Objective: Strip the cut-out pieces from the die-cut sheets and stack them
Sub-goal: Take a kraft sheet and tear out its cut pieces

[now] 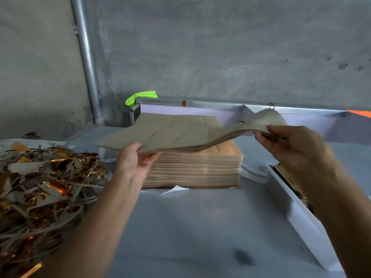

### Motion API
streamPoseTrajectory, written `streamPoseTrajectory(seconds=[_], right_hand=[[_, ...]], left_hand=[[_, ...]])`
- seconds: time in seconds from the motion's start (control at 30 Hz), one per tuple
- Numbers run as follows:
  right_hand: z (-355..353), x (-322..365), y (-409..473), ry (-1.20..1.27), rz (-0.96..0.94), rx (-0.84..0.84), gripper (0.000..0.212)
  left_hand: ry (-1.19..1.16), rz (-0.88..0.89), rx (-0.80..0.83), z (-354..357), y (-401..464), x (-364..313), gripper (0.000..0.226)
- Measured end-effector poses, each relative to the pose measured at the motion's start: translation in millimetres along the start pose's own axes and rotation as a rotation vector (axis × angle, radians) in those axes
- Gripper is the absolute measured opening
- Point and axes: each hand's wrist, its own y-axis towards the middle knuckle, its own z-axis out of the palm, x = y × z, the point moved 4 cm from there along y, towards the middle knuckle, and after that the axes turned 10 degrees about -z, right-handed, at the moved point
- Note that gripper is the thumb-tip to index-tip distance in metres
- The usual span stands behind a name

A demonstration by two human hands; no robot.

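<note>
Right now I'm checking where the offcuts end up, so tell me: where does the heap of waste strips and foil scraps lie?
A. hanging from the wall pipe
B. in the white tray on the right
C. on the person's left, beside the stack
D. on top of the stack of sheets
C: the heap of scrap strips lies at the left, beside the left hand, apart from the stack of die-cut sheets.

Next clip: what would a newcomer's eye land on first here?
Centre frame, both hands lift a sagging bundle of brown die-cut cardboard sheets off a tall brown stack: left hand under the near corner, right hand pinching the far edge. At left lies a tangled heap of brown-and-gold offcut strips.
</note>
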Motion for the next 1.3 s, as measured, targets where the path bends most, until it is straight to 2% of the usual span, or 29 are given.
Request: streamPoseTrajectory(seconds=[0.2,0.33,0.43,0.53,0.63,0.73,0.8,0.87,0.93,1.1,1.2,1.3], right_hand=[[-65.0,-6.4,-102.5,-0.149,-0.027,0.053,0.027],[-116.4,-18.6,-162.9,-0.134,0.013,-0.011,0.023],[-143.5,-28.5,-197.4,-0.201,0.050,-0.054,0.014],[-164.0,-40.1,-223.8,-0.237,0.066,-0.092,0.014],[-183.5,-46.1,-245.6,-0.259,0.090,-0.121,0.013],[-209.6,-57.3,-266.3,-0.259,0.147,-0.157,0.026],[-226.4,-67.3,-275.2,-0.262,0.170,-0.217,0.038],[-230.8,-72.8,-280.0,-0.307,0.172,-0.216,0.030],[-229.2,-76.3,-276.4,-0.416,0.154,-0.189,0.017],[-233.8,-78.8,-264.4,-0.859,0.037,-0.174,0.009],[-235.9,-71.6,-264.5,-1.251,-0.034,-0.117,0.012],[-233.5,-66.1,-268.4,-1.406,-0.038,-0.061,0.014]], left_hand=[[0.047,0.123,0.005,-54.2,-93.6,28.4,0.025],[0.150,0.181,0.022,-88.3,-151.1,44.7,0.031],[0.213,0.187,0.019,-108.4,-183.9,64.9,0.028],[0.235,0.182,-0.009,-127.6,-208.1,86.6,0.037],[0.209,0.158,0.005,-145.9,-226.2,102.8,0.030],[0.175,0.171,-0.023,-164.5,-238.7,120.5,0.058],[0.163,0.171,-0.062,-175.1,-246.4,132.6,0.053],[0.136,0.129,-0.139,-186.2,-247.8,140.2,0.045],[0.127,0.080,-0.179,-193.7,-246.2,143.9,0.044],[0.207,-0.026,-0.237,-184.2,-241.5,143.3,0.033],[0.132,-0.099,-0.383,-183.7,-242.4,145.6,0.020],[0.009,-0.041,-0.483,-192.4,-243.8,136.2,0.023]])
